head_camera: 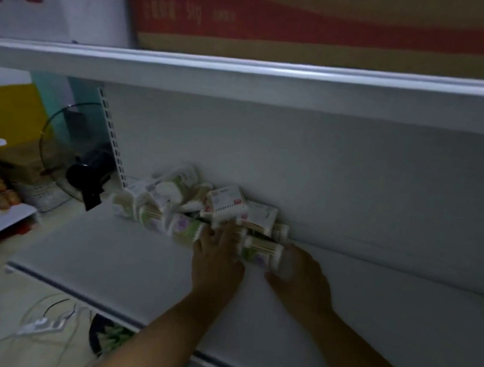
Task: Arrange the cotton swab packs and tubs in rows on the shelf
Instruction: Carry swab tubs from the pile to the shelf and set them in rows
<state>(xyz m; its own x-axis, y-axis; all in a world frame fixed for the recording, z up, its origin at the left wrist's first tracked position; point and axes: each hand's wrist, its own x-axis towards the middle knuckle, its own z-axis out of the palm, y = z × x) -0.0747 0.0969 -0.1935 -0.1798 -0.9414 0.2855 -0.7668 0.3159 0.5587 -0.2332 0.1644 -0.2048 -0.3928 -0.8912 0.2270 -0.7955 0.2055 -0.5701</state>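
Black fan [76,157] on the floor left of the shelf; red-and-tan carton [303,24] on the level above. White shelf [109,257], dim light, blurred view. Swab packs [176,201] lie heaped against the back panel. Right hand [300,273] has its fingers curled round a clear tub [261,252] lying on its side. Left hand [215,261] has its fingers straight, touching the heap.

Dim, bluish, soft motion blur throughout, wide-angle bending at the edges.

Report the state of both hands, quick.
Left hand: open, touching the pile of swab packs.
Right hand: curled round a cotton swab tub lying on its side.
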